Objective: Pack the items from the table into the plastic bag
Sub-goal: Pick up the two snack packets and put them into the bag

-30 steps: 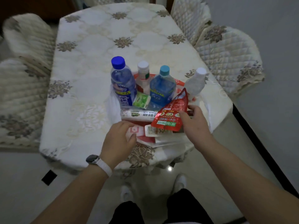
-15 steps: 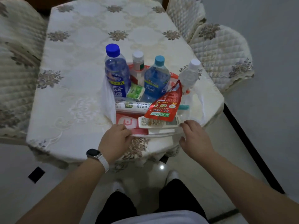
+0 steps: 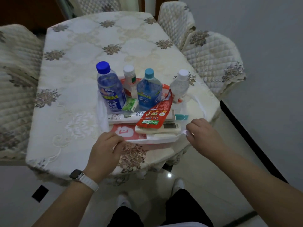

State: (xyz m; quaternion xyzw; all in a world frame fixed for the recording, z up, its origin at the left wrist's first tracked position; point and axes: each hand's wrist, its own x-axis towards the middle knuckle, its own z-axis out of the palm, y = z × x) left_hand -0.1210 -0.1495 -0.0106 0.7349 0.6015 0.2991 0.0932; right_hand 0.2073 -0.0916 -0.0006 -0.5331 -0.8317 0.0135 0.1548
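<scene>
- Currently, head view: left hand (image 3: 105, 149) pinches the near-left edge of the bag (image 3: 152, 140), fingers closed on the plastic.
- Right hand (image 3: 202, 135) is clenched on the bag's near-right edge; film is visible between the fingers.
- Bag lies opened out on the table (image 3: 78, 66), near its front edge, with the items resting on or in it; whether its walls enclose them, cannot tell.
- Upright at the back: blue-cap bottle (image 3: 110, 89), white-cap bottle (image 3: 130, 81), teal-cap bottle (image 3: 149, 89), clear bottle (image 3: 179, 86).
- Green packet (image 3: 130, 104) sits between the blue-cap and teal-cap bottles.
- Red pouch (image 3: 155, 114) lies tilted over a white tube (image 3: 123, 116) and a remote (image 3: 170, 127).
- Left wrist wears a watch (image 3: 76, 174).
</scene>
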